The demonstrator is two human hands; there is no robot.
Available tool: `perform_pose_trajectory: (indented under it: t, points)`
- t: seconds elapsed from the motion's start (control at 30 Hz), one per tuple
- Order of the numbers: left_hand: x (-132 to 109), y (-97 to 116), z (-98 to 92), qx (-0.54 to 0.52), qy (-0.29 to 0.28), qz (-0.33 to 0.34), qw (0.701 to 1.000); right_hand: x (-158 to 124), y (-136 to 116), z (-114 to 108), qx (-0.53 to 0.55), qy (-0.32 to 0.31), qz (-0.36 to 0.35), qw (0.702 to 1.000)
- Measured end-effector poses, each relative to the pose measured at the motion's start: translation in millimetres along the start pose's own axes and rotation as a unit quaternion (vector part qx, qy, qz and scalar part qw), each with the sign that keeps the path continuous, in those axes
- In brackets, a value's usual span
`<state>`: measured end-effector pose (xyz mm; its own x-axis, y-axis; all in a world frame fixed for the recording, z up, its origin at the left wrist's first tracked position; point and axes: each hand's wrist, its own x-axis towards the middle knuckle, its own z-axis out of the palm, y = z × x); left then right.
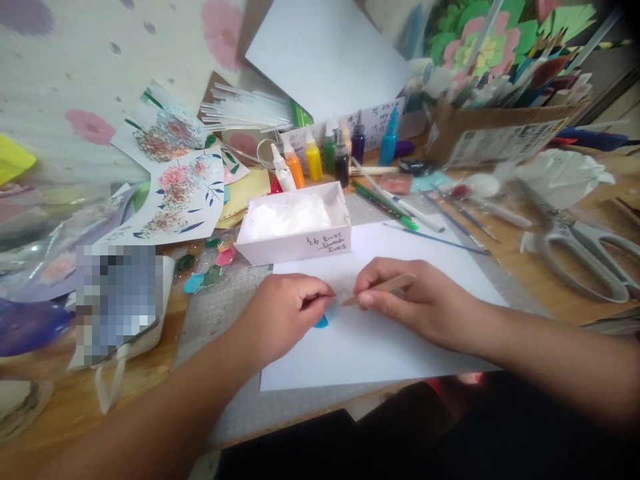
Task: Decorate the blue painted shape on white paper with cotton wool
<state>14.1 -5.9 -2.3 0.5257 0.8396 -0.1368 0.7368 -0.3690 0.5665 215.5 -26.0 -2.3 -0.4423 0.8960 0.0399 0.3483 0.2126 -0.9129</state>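
The right grip is pinching a wooden stick over white paper; its long axis is running at a shallow slant, the narrow tip pointing toward the left grip. There, fingertips are sitting close together by a small blue piece; whether they are pinching it, I cannot tell. Beyond, a white box is standing.

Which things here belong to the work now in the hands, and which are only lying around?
In the work:
- wooden stick, held in the right hand
- small blue piece, at the left hand
- white sheet, beneath

Lying around, apparently:
- scissors
- green pen
- yellow bottle
- clear sticks
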Motion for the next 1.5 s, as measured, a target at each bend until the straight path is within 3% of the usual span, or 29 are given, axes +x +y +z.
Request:
perform_pose_trajectory:
  t: [0.57,0.93,1.07,1.23,1.33,1.5]
  points:
    - [2,-1,1.5,0.007,0.015,0.008,1.0,5,1,9,-0.093,0.021,-0.007,0.995]
    - [-5,-10,-2.8,-0.115,0.021,-0.049,0.992,19,5,16,-0.119,0.035,-0.015,0.992]
    - [-7,-9,-3.2,-0.07,0.032,-0.021,0.997,25,4,18,-0.134,0.041,-0.003,0.99]
    - [-5,-4,4.3,0.049,0.082,0.053,0.994,29,4,20,-0.107,0.04,0.023,0.993]
    - [-2,-2,10.5,0.074,0.109,0.056,0.99,30,3,20,-0.068,0.035,0.05,0.996]
    - [0,-5,12.3,0.056,0.095,0.033,0.993,27,4,14,0.096,0.066,0.079,0.99]
